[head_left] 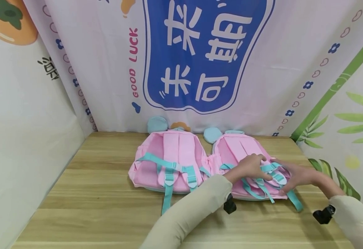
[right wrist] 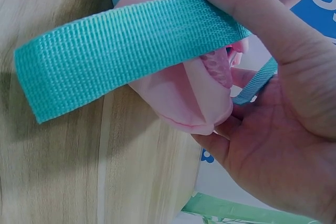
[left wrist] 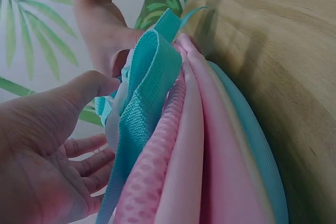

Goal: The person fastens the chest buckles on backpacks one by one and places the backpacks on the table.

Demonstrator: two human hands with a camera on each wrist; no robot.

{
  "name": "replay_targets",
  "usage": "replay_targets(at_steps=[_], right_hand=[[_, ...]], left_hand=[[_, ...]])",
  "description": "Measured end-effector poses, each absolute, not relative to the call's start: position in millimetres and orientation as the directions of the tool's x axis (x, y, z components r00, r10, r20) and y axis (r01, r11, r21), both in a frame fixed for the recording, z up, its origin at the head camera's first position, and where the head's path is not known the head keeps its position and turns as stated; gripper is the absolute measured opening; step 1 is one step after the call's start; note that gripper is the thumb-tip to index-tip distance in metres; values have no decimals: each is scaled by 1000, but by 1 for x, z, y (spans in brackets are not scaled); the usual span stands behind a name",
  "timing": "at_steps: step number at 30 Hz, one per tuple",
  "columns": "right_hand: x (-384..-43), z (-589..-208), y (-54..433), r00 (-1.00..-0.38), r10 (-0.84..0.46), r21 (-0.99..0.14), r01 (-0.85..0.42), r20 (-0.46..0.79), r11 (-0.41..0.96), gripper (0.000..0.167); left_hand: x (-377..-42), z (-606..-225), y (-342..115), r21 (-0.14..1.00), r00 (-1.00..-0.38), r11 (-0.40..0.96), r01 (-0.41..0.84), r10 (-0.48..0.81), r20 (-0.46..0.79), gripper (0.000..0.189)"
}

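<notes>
Two pink backpacks lie side by side with their strap sides up: a left backpack point(head_left: 141, 173) and a right backpack point(head_left: 231, 145). Both have teal webbing straps and round blue ears. My left hand point(head_left: 250, 167) reaches over the right backpack, thumb and fingers spread beside a teal strap point(left wrist: 155, 61) and a white buckle. Whether it touches them is hard to tell. At that backpack's lower right corner, my right hand point(head_left: 299, 176) grips the edge, thumb on top and fingers behind. A loose teal strap end point(right wrist: 110, 56) hangs out past its thumb.
The backpacks rest on a wood-grain table point(head_left: 100, 197), against a printed cloth backdrop point(head_left: 106, 69) at the back. More printed cloth stands at both sides. A small black camera point(head_left: 324, 214) is on the right wrist, and another black camera point(head_left: 230, 204) is on the left.
</notes>
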State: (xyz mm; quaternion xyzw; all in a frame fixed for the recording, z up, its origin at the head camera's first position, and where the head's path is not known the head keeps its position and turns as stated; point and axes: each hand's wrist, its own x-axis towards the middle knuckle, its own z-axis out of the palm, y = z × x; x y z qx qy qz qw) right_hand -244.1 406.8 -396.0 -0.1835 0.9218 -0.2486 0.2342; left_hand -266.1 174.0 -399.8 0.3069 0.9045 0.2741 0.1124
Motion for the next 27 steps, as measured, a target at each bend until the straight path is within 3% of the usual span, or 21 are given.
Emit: replay_targets(at_steps=[8,16,23,27], right_hand=[[-246,-395,407,-819,-441,-541,-198,-366,817,122],[-245,-398,408,-813,-461,-573,-200,-356,795,126],[-245,-397,409,-823,-450,-550,-210,-347,808,114],[-245,-397,409,-817,-458,-563,-207,-350,800,119]], left_hand=[[-268,-399,176,583,-789,653,484,613,-33,55],[-264,-394,180,618,-788,592,516,611,73,39],[-262,-386,180,671,-810,537,512,563,167,29],[-262,-380,175,690,-805,502,521,559,200,27]])
